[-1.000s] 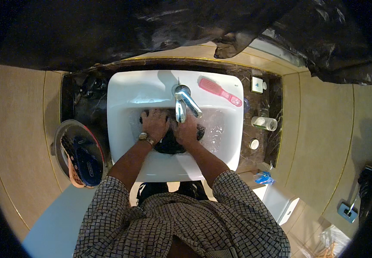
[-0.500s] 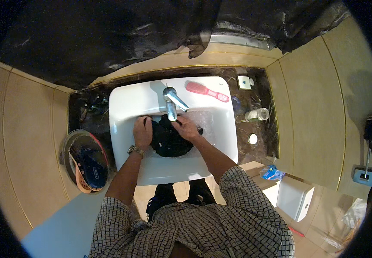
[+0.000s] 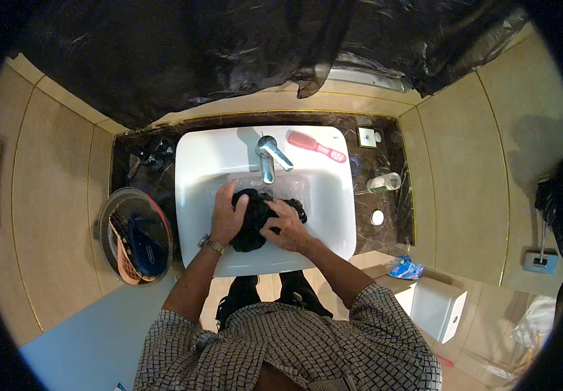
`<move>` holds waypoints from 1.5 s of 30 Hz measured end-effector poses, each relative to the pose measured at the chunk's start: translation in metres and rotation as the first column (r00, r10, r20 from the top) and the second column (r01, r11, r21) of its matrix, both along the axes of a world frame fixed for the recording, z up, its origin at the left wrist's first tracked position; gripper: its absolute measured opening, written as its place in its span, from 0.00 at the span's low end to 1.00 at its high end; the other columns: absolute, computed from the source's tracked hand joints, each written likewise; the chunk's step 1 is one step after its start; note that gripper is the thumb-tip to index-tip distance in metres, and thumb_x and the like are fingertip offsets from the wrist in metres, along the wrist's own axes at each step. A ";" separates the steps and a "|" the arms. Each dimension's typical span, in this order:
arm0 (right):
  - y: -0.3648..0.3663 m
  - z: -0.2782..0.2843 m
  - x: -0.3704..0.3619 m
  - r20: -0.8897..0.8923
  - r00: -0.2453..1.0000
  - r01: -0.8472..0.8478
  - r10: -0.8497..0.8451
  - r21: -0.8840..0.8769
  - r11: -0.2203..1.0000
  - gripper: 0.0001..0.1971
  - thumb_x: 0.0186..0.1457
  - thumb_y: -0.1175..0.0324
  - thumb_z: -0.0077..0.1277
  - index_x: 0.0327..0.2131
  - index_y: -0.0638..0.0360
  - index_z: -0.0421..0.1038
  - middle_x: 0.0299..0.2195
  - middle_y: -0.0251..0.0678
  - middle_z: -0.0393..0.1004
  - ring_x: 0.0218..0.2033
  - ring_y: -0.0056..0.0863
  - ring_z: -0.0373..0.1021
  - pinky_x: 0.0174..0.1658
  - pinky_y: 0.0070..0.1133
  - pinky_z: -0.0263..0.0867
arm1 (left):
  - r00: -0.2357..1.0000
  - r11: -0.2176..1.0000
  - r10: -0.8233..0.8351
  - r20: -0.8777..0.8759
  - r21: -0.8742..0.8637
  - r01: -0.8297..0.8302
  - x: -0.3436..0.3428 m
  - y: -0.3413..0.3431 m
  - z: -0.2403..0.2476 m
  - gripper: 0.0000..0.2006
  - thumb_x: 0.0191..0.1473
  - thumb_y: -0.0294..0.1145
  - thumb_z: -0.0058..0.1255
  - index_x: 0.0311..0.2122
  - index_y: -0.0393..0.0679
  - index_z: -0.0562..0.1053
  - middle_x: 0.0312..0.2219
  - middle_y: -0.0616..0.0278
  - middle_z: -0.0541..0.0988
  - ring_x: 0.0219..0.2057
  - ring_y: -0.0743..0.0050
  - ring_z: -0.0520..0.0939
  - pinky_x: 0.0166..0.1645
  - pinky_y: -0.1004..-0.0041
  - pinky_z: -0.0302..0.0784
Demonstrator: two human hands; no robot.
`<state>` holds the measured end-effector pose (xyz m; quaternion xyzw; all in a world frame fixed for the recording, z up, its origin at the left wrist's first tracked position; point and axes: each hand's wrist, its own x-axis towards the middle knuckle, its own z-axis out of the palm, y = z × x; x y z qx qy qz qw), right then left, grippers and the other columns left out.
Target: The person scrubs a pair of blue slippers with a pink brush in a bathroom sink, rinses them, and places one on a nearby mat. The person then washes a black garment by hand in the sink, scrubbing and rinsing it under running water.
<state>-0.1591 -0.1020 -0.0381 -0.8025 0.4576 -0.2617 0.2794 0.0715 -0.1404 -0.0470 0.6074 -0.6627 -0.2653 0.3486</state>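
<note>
A wet, bunched black cloth [image 3: 249, 225] lies in the white washbasin [image 3: 197, 153], in shallow water with suds. My left hand [image 3: 228, 216] rests along the cloth's left side, its fingers stretched out and the thumb apart. On the right, my right hand [image 3: 286, 227] has its fingers bent onto the cloth and grips its upper part. Part of the cloth sticks out beyond those fingers. Just above the hands stands the chrome faucet [image 3: 268, 171], its lever angled to the right. A watch [image 3: 214, 246] circles my left wrist.
A pink hairbrush [image 3: 316, 146] lies on the basin's back rim. The dark marble counter holds a clear glass [image 3: 384, 182], a round white lid [image 3: 377, 217] and a small square box [image 3: 367, 136]. Left of the basin is a bucket [image 3: 101, 225] with sandals [image 3: 146, 246] inside.
The cloth has been gathered from a wide, rounded spread into a tighter bunch. My right hand has come down and away from the faucet, and the left hand's fingers have straightened.
</note>
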 end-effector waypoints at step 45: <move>-0.058 -0.039 -0.001 0.091 0.947 0.298 -0.309 0.112 0.948 0.14 0.62 0.61 0.58 0.47 0.58 0.77 0.48 0.47 0.76 0.52 0.50 0.72 0.55 0.41 0.68 | 0.959 0.965 -0.124 0.256 -0.195 0.177 -0.016 -0.014 -0.015 0.08 0.55 0.32 0.62 0.40 0.45 0.80 0.38 0.56 0.78 0.43 0.49 0.77 0.50 0.52 0.70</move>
